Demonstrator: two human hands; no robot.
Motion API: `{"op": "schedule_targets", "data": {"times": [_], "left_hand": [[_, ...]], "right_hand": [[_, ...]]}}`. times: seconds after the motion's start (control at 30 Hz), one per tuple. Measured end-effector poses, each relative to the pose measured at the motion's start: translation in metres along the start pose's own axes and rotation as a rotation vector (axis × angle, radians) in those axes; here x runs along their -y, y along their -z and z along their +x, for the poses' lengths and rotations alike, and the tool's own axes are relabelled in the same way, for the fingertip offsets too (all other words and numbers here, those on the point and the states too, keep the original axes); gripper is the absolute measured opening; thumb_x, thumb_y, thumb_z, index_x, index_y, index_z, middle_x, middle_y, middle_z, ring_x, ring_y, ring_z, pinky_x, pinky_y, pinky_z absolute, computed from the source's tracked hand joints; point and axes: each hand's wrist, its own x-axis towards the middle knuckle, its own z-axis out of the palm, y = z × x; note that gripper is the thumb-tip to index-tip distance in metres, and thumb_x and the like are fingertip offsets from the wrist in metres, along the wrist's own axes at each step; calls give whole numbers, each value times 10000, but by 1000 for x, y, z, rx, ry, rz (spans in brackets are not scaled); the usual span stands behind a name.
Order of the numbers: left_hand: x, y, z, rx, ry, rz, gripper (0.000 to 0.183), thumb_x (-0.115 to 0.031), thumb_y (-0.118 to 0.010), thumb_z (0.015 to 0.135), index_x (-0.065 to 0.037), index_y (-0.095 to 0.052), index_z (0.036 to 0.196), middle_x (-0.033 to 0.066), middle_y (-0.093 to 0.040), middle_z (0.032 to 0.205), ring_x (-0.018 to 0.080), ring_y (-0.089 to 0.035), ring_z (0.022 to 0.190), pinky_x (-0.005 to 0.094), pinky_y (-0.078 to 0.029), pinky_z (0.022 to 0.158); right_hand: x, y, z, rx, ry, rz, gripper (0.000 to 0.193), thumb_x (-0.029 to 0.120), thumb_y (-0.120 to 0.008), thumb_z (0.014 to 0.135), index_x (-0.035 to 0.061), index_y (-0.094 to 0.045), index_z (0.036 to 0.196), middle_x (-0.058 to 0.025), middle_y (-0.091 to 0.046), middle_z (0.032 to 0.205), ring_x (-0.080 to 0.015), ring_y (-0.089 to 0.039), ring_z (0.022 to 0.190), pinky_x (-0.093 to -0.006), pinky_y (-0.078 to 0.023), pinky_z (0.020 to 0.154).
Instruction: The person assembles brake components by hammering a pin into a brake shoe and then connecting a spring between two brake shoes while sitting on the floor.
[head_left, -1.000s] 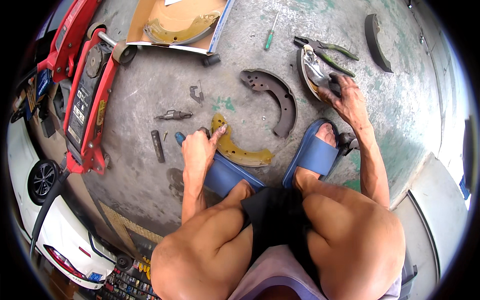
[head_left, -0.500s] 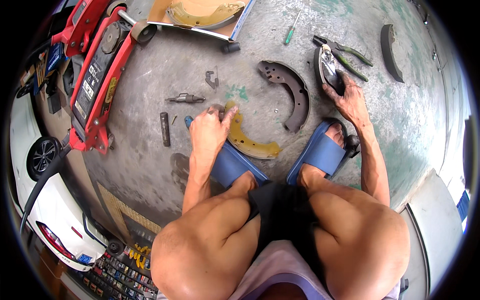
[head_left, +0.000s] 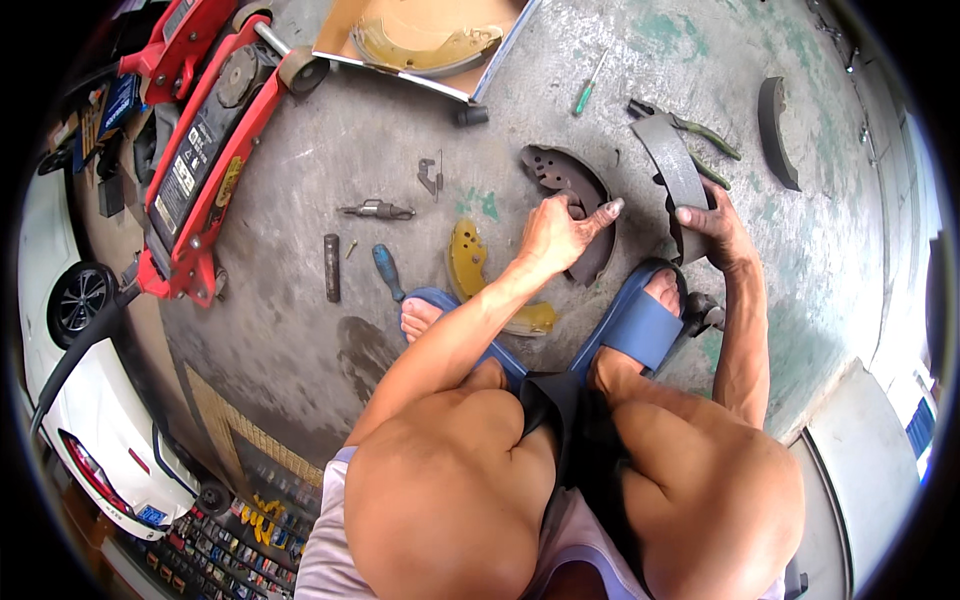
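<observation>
My right hand [head_left: 722, 228] grips a dark curved brake shoe [head_left: 672, 160], raised on its side with its broad outer face showing; the thumb lies against that face. Over another dark brake shoe [head_left: 592, 258], flat on the floor, is my left hand [head_left: 565, 230]. Its thumb points right, apart from the curled fingers, which are partly hidden; nothing shows in them. Beneath my left forearm lies a yellowish brake shoe [head_left: 466, 262], its middle covered. Green-handled pliers [head_left: 700, 137] rest behind the raised shoe and are partly hidden by it.
Left of my feet lie a blue-handled tool [head_left: 386, 268], a dark rod [head_left: 332, 268] and a metal spring-like part [head_left: 378, 209]. A cardboard box [head_left: 400, 65] holds yellowish shoes. A red floor jack [head_left: 205, 165] stands at left; a green screwdriver [head_left: 584, 97] and another shoe [head_left: 773, 130] lie farther off.
My left hand has left the yellowish shoe and moved right over the flat dark one. My right hand has turned its shoe, bringing the outer face into view. The blue-handled tool is uncovered.
</observation>
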Motion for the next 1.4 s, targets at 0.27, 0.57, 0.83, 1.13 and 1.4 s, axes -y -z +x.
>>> {"op": "schedule_targets", "data": {"times": [0.27, 0.57, 0.83, 1.13, 1.4], "left_hand": [[5, -27, 12, -29, 208, -524, 412, -356, -806, 859, 39, -711, 791, 31, -609, 585, 92, -492, 542, 320, -415, 503], [-41, 55, 7, -166, 110, -283, 376, -335, -792, 877, 34, -744, 830, 18, -604, 554, 75, -475, 500, 297, -378, 457], [-29, 177, -8, -497, 1, -200, 400, -347, -809, 861, 44, -721, 843, 16, -621, 609, 68, -539, 503, 235, -412, 443], [61, 271, -3, -608, 263, 337, 454, -395, -736, 874, 44, -748, 989, 205, -726, 788, 285, -718, 777, 384, -530, 768], [114, 308, 16, -520, 254, 574, 471, -453, -686, 900, -11, -751, 1047, 217, -736, 904, 338, -717, 894, 411, -529, 827]], "right_hand": [[-35, 32, 42, 430, -113, 505, 779, 534, -601, 885, -53, -483, 1382, -162, -685, 1050, -251, -684, 933, -391, -551, 867], [6, 10, 35, -80, 63, -412, 580, 352, -702, 882, -53, -590, 1282, -117, -705, 1001, -186, -660, 861, -337, -532, 796], [12, -15, 28, -168, 127, -495, 511, 347, -718, 899, -57, -642, 1204, -96, -690, 972, -164, -623, 888, -325, -500, 831], [35, -54, 48, 60, 78, -860, 628, 503, -675, 914, -42, -622, 1221, -141, -679, 1034, -235, -619, 952, -369, -477, 877], [26, -84, 45, -31, 88, -1052, 658, 525, -648, 925, -42, -598, 1253, -278, -642, 1199, -388, -645, 1087, -410, -497, 910]]}}
